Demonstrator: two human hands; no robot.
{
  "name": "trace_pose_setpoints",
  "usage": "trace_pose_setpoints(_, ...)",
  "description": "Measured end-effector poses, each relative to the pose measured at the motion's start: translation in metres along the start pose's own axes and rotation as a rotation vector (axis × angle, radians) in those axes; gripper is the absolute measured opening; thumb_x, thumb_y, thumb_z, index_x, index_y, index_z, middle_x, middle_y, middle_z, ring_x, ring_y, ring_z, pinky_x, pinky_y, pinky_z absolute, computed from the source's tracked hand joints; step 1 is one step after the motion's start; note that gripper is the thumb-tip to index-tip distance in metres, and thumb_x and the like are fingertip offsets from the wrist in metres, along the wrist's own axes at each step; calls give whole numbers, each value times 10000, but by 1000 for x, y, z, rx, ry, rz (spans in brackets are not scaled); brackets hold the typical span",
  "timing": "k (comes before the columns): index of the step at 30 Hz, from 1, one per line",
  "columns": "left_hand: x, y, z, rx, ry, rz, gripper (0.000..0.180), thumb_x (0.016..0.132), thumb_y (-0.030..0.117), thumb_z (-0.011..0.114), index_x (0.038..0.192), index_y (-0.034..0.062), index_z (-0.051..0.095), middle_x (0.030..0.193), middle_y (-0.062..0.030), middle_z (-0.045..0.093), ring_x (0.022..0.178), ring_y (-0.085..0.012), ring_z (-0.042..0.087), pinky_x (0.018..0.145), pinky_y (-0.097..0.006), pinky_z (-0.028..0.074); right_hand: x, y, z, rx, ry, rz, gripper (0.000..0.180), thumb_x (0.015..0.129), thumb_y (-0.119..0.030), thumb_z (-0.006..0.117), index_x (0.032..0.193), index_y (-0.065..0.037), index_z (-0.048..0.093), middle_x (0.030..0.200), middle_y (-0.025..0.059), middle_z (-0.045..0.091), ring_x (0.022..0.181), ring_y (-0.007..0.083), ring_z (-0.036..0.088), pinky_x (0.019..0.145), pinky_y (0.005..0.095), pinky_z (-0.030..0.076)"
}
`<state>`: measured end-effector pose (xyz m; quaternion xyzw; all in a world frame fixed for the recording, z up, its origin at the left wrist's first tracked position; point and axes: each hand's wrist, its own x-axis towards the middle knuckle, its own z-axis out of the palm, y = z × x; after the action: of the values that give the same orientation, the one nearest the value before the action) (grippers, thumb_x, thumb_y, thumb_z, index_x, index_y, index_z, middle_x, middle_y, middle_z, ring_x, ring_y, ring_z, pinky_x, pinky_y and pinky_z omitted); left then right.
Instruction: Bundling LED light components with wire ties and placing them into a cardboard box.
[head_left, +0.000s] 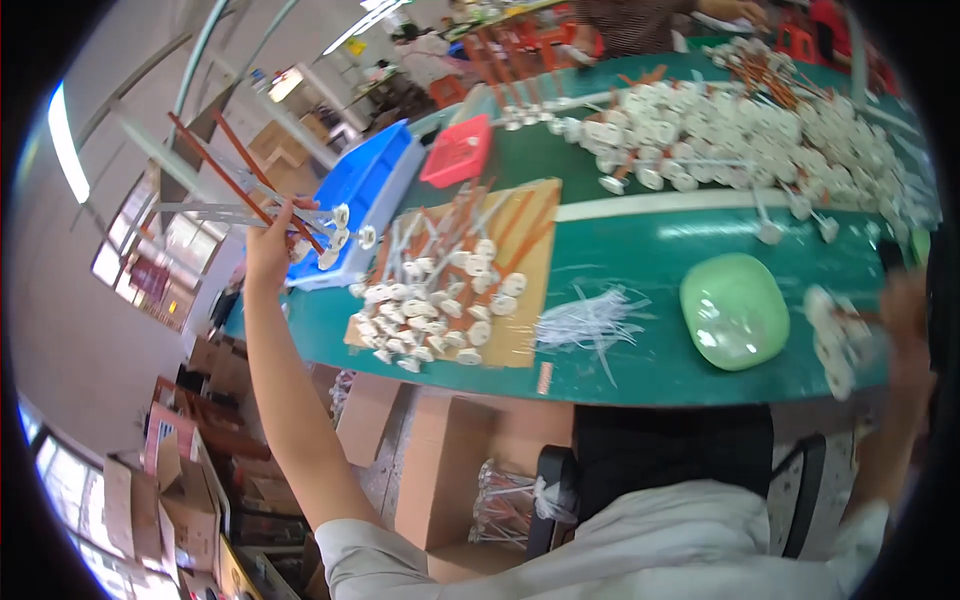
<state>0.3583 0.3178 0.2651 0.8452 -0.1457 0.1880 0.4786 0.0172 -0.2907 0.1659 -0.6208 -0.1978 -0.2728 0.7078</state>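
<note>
My left hand (268,245) is raised at the left, closed around several thin brown and white sticks with white round ends (338,238); their long shafts stick out up and to the left. At the right edge my right hand (905,325) is smeared by motion. A cluster of white round-ended sticks (835,345) shows at its fingers, and the hand appears closed on them. Between my hands, many similar sticks (425,310) lie on a brown cardboard sheet (535,285). A bundle of thin white strips (595,322) and a shiny green bowl-shaped thing (735,312) lie on the green table (640,375).
A blue bin (365,180) and a pink basket (458,152) stand beyond the cardboard. A large heap of white round-ended sticks (740,130) covers the far right. Another person (635,25) is across the table. An open carton (440,470) and a black chair (670,450) are below.
</note>
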Motion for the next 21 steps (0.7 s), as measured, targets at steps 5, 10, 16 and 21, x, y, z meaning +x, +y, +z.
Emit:
trace_pose_setpoints(5,-31,59,144,-385,-388,131,188,982,166,521,1074,7,557,1053,-161,665,996,-254,655,746,-364,563,91,64,67,-188,-59,-40,169,863,-260,658,905,-97,647,574,-61,428,519,35,397,476,219,281)
trace_pose_setpoints(10,-61,83,278,-323,-576,104,181,986,184,516,1032,25,589,984,-94,691,844,-159,653,651,-269,491,170,116,117,-783,-182,-157,607,565,-446,847,989,-52,664,704,98,652,674,200,653,680,308,527)
trace_pose_setpoints(16,-63,87,359,-75,-624,189,172,959,153,544,1048,27,619,892,-34,675,770,-105,617,584,-252,446,174,165,121,-972,-68,-64,813,449,-576,830,1017,-17,667,850,189,690,793,350,676,787,383,537)
trace_pose_setpoints(21,-63,77,387,-105,-637,185,156,934,137,603,1051,37,634,892,-43,691,791,-135,639,596,-267,459,183,178,117,-916,-67,75,532,551,-429,771,856,-2,681,877,199,687,851,355,670,794,405,538)
